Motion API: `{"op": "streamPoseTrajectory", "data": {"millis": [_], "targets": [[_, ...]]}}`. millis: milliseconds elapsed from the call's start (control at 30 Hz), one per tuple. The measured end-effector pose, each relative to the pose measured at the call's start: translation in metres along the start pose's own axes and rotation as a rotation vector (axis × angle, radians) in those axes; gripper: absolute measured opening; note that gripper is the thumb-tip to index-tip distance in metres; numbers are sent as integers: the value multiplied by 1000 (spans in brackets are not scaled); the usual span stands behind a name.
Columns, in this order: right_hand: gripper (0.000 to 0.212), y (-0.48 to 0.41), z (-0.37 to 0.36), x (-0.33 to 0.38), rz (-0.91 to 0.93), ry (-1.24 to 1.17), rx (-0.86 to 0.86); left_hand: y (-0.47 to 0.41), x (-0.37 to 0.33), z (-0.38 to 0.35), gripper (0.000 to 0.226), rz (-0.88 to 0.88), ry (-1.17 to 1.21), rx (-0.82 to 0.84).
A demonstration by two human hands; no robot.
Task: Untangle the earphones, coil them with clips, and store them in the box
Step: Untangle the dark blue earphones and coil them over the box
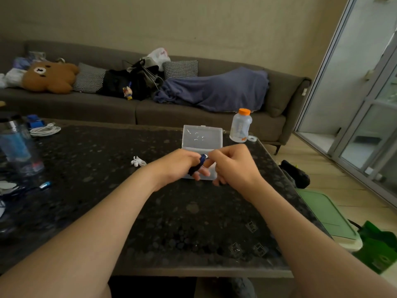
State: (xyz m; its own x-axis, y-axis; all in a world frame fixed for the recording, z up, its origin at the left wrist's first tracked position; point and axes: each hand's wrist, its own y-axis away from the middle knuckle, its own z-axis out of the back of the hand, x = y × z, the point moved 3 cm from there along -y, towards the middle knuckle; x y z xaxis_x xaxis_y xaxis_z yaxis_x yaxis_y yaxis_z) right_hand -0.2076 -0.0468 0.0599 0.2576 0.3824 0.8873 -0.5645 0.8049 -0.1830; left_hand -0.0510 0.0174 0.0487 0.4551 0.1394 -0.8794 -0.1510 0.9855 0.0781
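My left hand [179, 166] holds a dark blue earphone coil [198, 165] wound round its fingers, just in front of the clear plastic box [202, 136]. The box stands with its lid raised on the dark stone table [171, 222]. My right hand [233, 166] pinches the upper end of the blue coil, where a small pale tip shows. A white earphone bundle [138, 161] lies on the table to the left of my left hand. Whether a clip sits on the blue coil I cannot tell.
A clear bottle with an orange cap [240, 125] stands right of the box beside a small tape roll [251, 138]. A blue tumbler [16, 145], a white cable coil [45, 130] and a small blue item [45, 185] lie at the left. A sofa runs behind.
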Motion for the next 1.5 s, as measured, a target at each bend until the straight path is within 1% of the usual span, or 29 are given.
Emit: {"op": "streamPoseTrajectory", "data": {"millis": [133, 200, 267, 367, 433, 500, 567, 633, 700, 833, 967, 1067, 1167, 1233, 1267, 1333, 1367, 1433, 1500], "targets": [[19, -7, 13, -7, 29, 7, -217, 10, -7, -4, 46, 58, 185, 129], [14, -8, 17, -9, 38, 6, -257, 10, -9, -4, 40, 30, 346, 177], [15, -6, 14, -10, 32, -19, -197, 7, -10, -5, 35, 13, 488, 185], [28, -4, 0, -11, -57, -125, -62, 4, -13, -10, 38, 30, 626, 172], [35, -2, -7, -7, -122, -175, -30, 3, -16, -11, 41, 42, 712, 129], [40, 0, -14, -1, -127, -278, -8, 1, -19, -11, 46, 39, 780, 70], [40, 1, -19, 3, -69, -327, 5, -2, -19, -10, 50, 29, 779, -9], [34, 2, -22, 7, 20, -191, -22, -4, -18, -8, 51, 41, 773, -66], [27, 0, -23, 7, 51, -53, -89, -5, -17, -7, 50, 57, 775, -100], [26, -5, -25, 8, 13, 94, -177, -4, -19, -7, 46, 65, 696, -205], [28, -10, -34, 10, -44, 187, -185, -6, -23, -13, 47, 63, 547, -424], [25, -12, -37, 15, -60, 239, -162, -7, -26, -14, 46, 77, 490, -522], [22, -8, -38, 18, -30, 303, -118, -13, -24, -17, 48, 121, 442, -514], [22, -7, -40, 19, 32, 433, -84, -17, -22, -18, 50, 152, 372, -473], [25, -7, -41, 20, 62, 526, -62, -17, -21, -16, 50, 159, 361, -454], [38, -8, -42, 20, 82, 675, -31, -16, -21, -15, 46, 171, 403, -396], [41, -8, -41, 20, 76, 694, -22, -14, -21, -15, 44, 180, 420, -371], [39, -10, -40, 19, 78, 705, -7, -12, -20, -14, 39, 204, 458, -367], [42, -10, -40, 18, 81, 763, 28, -14, -18, -13, 33, 229, 519, -397]]}}
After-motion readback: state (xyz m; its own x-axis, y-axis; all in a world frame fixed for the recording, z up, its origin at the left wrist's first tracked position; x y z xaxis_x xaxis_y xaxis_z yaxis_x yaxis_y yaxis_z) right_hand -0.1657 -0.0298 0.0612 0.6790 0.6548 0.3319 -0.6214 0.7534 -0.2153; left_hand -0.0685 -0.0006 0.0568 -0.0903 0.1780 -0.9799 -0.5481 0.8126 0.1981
